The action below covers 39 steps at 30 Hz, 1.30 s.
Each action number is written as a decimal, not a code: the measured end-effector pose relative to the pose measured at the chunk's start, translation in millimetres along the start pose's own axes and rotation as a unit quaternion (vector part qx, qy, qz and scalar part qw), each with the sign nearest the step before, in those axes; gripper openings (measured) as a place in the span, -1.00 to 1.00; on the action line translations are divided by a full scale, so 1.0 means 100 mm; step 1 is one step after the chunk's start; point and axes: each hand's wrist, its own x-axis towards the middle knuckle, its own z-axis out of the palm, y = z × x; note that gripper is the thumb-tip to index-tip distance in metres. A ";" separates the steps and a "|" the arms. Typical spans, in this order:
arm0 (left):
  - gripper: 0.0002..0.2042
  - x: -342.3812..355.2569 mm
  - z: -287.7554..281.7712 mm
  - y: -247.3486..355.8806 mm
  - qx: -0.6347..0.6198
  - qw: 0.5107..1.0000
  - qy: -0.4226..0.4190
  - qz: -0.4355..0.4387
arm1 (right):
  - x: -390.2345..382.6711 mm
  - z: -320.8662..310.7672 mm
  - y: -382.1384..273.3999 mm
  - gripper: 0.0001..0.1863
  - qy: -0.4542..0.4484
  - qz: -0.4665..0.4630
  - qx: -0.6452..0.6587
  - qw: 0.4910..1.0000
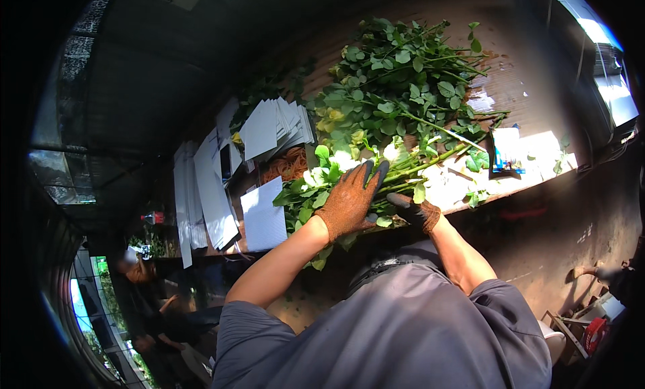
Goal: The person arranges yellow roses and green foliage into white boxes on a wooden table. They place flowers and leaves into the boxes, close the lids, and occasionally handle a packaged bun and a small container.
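Note:
A bunch of roses (314, 179) with pale yellow-white heads lies along the table's near edge, its green stems (430, 162) pointing right. My left hand (348, 199), in an orange-brown glove with dark fingertips, rests across the bunch just below the heads. Its fingers are stretched and slightly apart, with the thumb on the near side. Close by on the right, my right hand (418, 211), gloved alike, has its fingers together against the stems; its palm side is hidden. A larger heap of leafy roses (396, 80) with yellow buds lies beyond.
White corrugated cardboard sheets (264, 214) and a stack of white cards (275, 125) lie left, beside orange rubber bands (287, 164). A blue-and-white packet (507, 150) stands right of the stems. Another person (164, 301) is at lower left. Bundled cardboard (615, 87) stands far right.

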 end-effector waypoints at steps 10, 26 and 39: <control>0.18 0.19 0.14 -0.02 0.043 0.997 0.018 -0.064 | 0.09 -0.14 0.24 -0.45 0.001 -0.110 -0.188 0.976; 0.03 0.26 0.45 0.06 0.077 0.991 0.015 -0.113 | 0.07 -0.22 0.56 -0.46 -0.049 -0.007 -0.395 0.918; -0.09 0.32 0.49 -0.03 0.074 0.990 0.024 -0.118 | -0.56 0.62 -0.20 -0.51 -0.097 -0.077 -0.580 0.805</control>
